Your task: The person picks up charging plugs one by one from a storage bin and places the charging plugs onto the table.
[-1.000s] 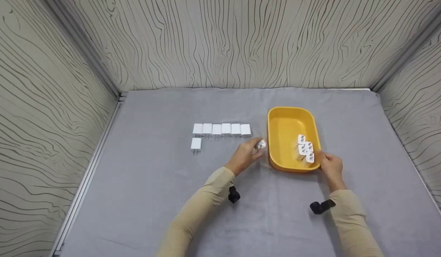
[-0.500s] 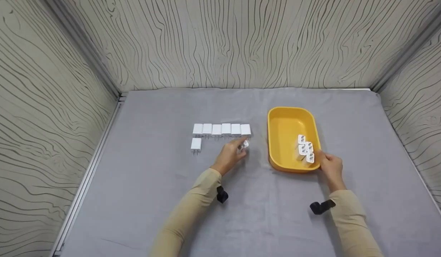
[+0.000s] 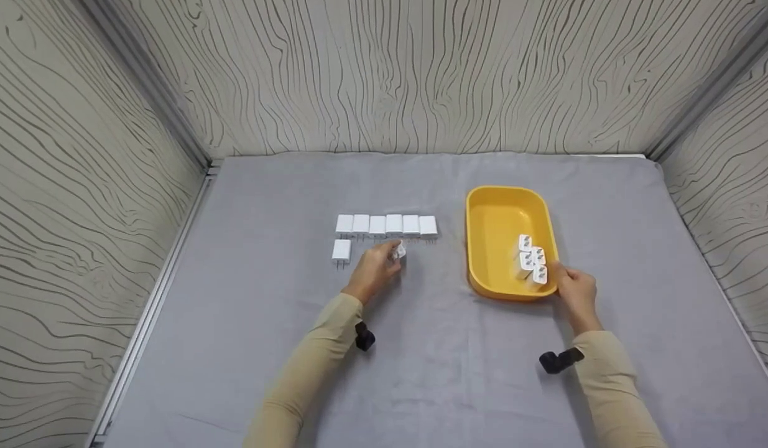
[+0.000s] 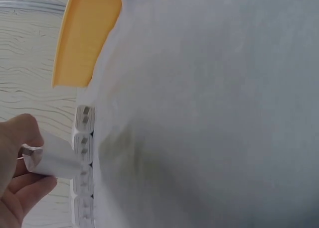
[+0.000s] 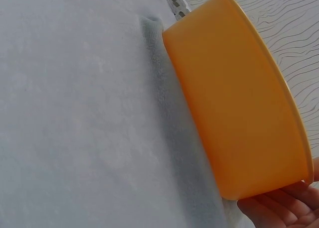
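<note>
Left grip (image 3: pixel 372 270) pinches white plug (image 3: pixel 400 251), prongs up, long axis roughly upright; plug row (image 3: pixel 393 223) just far, lone plug (image 3: pixel 341 250) left; right grip (image 3: pixel 578 295) grasps yellow tub (image 3: pixel 497 227) at right.

on the grey cloth-covered bench (image 3: pixel 471 373), six white boxy plugs (image 3: pixel 393 224) are lined left of the yellow oblong tub (image 3: pixel 495 230); four more plugs (image 3: pixel 527 260) are inside it.

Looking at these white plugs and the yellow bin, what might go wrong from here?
The left-hand grip holds a plug close to the tight row of plugs, so it might bump them out of line. The four plugs in the bin stand prongs up; a tug from the right-hand grip could topple them.
</note>
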Demonstrator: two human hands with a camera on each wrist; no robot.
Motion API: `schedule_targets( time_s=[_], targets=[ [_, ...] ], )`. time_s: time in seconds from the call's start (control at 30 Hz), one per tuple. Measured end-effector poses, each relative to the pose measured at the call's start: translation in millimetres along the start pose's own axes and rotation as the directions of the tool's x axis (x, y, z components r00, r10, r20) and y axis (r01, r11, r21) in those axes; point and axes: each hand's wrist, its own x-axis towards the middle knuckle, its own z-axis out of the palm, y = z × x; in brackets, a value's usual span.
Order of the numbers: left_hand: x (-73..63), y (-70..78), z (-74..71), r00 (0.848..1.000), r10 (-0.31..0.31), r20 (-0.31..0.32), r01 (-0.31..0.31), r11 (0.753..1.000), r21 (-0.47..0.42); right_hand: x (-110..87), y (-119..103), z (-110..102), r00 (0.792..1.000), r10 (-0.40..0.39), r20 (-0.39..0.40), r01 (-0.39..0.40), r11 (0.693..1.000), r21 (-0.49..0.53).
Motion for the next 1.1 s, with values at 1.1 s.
schedule_targets(
  time_s=[1.1],
  targets=[
    [-15.0, -52.7, -20.6, 0.991, 0.131, -0.014, -0.120, 0.941, 0.315, -0.3, 1, 0, 1.000, -0.007, -0.022, 0.008, 1.000, 0.028]
  ],
)
